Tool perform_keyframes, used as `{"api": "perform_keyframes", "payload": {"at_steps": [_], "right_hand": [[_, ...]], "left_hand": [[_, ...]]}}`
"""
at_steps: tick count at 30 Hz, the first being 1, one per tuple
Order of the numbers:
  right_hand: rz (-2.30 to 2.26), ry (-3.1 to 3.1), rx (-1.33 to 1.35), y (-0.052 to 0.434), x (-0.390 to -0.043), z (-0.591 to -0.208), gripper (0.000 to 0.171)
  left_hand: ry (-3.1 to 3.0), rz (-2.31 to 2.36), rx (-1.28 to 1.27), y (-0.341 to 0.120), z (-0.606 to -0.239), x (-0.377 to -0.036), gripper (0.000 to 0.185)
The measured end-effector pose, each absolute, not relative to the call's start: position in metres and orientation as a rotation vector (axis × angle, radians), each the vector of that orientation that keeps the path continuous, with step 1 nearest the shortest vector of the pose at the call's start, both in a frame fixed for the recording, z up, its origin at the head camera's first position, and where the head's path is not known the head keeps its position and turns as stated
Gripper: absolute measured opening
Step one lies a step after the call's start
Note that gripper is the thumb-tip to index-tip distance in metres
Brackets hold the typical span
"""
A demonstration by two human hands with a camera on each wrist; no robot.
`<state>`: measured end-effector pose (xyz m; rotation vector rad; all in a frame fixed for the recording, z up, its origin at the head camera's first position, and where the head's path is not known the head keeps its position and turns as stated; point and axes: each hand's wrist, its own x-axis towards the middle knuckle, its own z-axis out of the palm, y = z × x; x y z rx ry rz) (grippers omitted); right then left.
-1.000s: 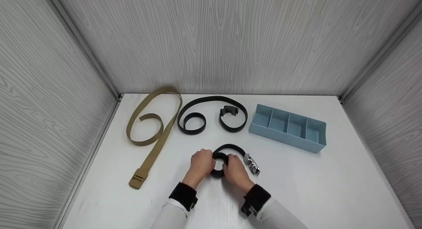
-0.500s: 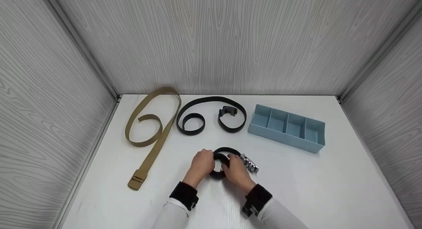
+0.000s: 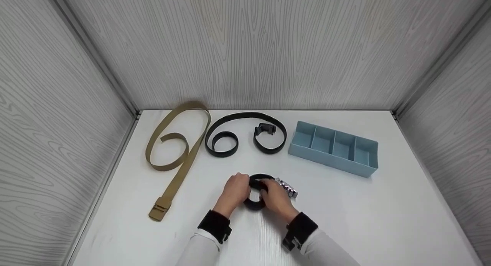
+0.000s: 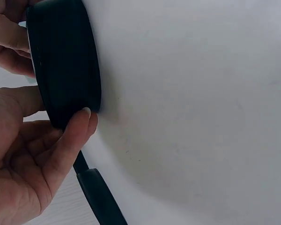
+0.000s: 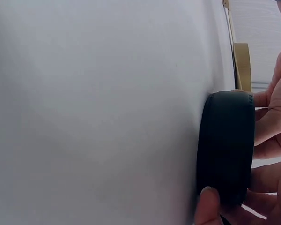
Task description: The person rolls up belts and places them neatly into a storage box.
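A black belt (image 3: 255,193) is rolled into a tight coil on the white table (image 3: 364,216). My left hand (image 3: 236,190) grips the coil's left side, thumb on its outer face in the left wrist view (image 4: 65,65). My right hand (image 3: 274,197) grips the right side, fingers curled round the roll (image 5: 225,145). The belt's silver buckle (image 3: 287,188) lies just right of the coil, close to my right hand.
A tan belt (image 3: 174,147) lies looped at the back left, its buckle toward the front. A second black belt (image 3: 245,135) curls at the back middle. A light blue divided tray (image 3: 333,148) stands at the back right. Grey walls enclose the table.
The loose loop of belt beyond the coil has shrunk as the roll took it in. The silver buckle has slid left toward the coil.
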<state>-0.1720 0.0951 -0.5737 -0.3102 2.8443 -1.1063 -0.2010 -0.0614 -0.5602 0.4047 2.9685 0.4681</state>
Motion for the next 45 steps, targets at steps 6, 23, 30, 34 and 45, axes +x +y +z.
{"api": "perform_keyframes", "payload": {"at_steps": [6, 23, 30, 34, 45], "right_hand": [[-1.058, 2.876, -0.133, 0.094, -0.167, -0.569, 0.024], [-1.006, 2.942, -0.239, 0.103, -0.177, -0.572, 0.031], [-0.974, 2.98, -0.063, 0.101, -0.169, -0.568, 0.037], [-0.931, 2.996, -0.105, 0.1, -0.171, -0.567, 0.023], [-0.925, 2.978, -0.305, 0.104, -0.173, -0.569, 0.011]], "left_hand": [[3.015, 0.454, 0.32, -0.056, -0.562, -0.199, 0.006], [3.053, 0.535, 0.44, -0.057, -0.566, -0.2, 0.008], [3.05, 0.524, 0.387, -0.055, -0.565, -0.199, 0.005], [3.042, 0.444, 0.368, -0.056, -0.562, -0.2, 0.01], [3.016, 0.467, 0.532, -0.059, -0.564, -0.2, 0.014]]}}
